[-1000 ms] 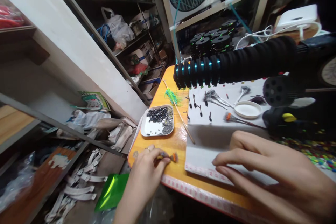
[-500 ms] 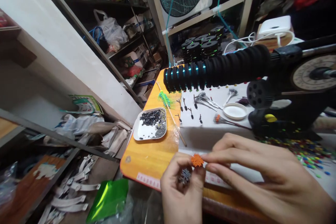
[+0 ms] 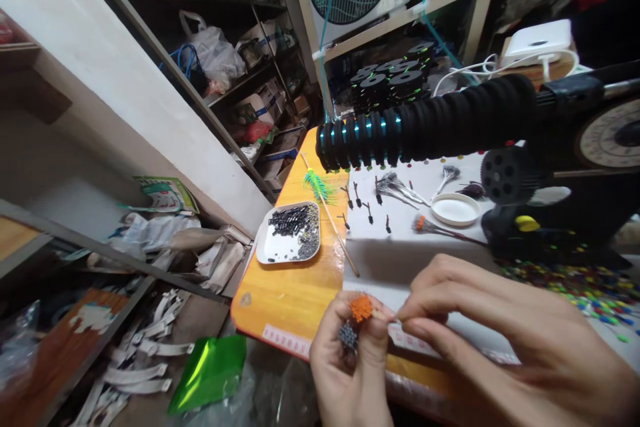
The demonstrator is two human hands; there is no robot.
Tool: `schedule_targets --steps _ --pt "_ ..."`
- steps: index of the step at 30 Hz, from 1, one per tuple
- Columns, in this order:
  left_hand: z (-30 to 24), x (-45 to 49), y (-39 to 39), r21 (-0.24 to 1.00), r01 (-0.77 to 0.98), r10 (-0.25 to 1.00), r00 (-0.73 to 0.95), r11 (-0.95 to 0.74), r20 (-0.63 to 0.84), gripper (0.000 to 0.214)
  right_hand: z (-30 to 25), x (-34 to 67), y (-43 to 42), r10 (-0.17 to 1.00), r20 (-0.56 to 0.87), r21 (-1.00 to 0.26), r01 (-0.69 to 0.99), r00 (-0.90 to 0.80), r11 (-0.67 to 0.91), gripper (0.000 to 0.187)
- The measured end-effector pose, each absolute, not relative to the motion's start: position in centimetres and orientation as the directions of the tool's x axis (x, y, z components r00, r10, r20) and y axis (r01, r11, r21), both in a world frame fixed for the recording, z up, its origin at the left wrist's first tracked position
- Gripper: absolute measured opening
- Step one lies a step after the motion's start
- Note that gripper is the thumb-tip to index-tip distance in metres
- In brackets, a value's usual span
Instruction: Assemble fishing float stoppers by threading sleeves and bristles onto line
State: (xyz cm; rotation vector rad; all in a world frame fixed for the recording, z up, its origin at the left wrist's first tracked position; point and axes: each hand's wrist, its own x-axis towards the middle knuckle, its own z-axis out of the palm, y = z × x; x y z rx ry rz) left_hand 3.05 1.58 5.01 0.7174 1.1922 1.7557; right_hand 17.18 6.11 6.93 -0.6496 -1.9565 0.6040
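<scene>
My left hand (image 3: 353,360) is closed round a bundle of fine stems with orange tips (image 3: 361,308) and a second bundle with grey tips (image 3: 348,335). Both sets of tips stick out between thumb and curled fingers; the lower stems are hidden in the palm. My right hand (image 3: 500,333) pinches thumb and forefinger together just right of the orange tips. What sits in that pinch is too small to make out. Beyond the hands, another orange-tipped bundle (image 3: 425,223) lies on the white sheet (image 3: 380,253), near grey-tipped bundles (image 3: 395,187) and several small black pieces (image 3: 370,213).
On the wooden table's (image 3: 280,293) left stands a white tray (image 3: 265,250) of black tubes and grey bits. A thin stick (image 3: 340,240) lies beside it. A black ribbed roller (image 3: 425,120) juts across the back. A white lid (image 3: 455,209) and many coloured beads (image 3: 575,287) are rightward.
My right fingertips have drawn slightly right, away from the orange tips. The orange tips have shifted left in my left hand. The whole view has shifted a little.
</scene>
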Motion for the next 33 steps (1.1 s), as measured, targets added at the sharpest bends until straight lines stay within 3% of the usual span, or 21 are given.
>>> schedule_targets --steps 12,19,21,28,33 --pt "5.1 1.3 0.9 0.937 -0.325 0.85 -0.523 -0.127 -0.066 0.039 5.6 17.3 6.8 0.49 0.663 -0.363 0.33 -0.566 0.871 0.012" --pt "5.0 1.4 1.0 0.936 -0.335 0.853 -0.515 -0.105 -0.088 0.041 6.2 16.9 6.3 0.515 0.682 -0.384 0.346 -0.519 0.856 0.004" --pt "4.8 1.4 0.9 0.937 -0.341 0.856 -0.504 -0.08 -0.111 0.042 6.3 17.0 6.4 0.511 0.687 -0.386 0.337 -0.517 0.859 0.01" --pt "4.3 1.9 0.8 0.971 -0.237 0.837 -0.539 -0.041 -0.097 0.043 6.6 17.2 6.7 0.586 0.643 -0.582 0.184 -0.492 0.792 0.009" --pt "4.8 2.7 1.1 0.93 -0.347 0.863 -0.5 -0.118 -0.077 0.039 6.3 17.1 6.3 0.614 0.601 -0.602 0.217 -0.512 0.769 0.016"
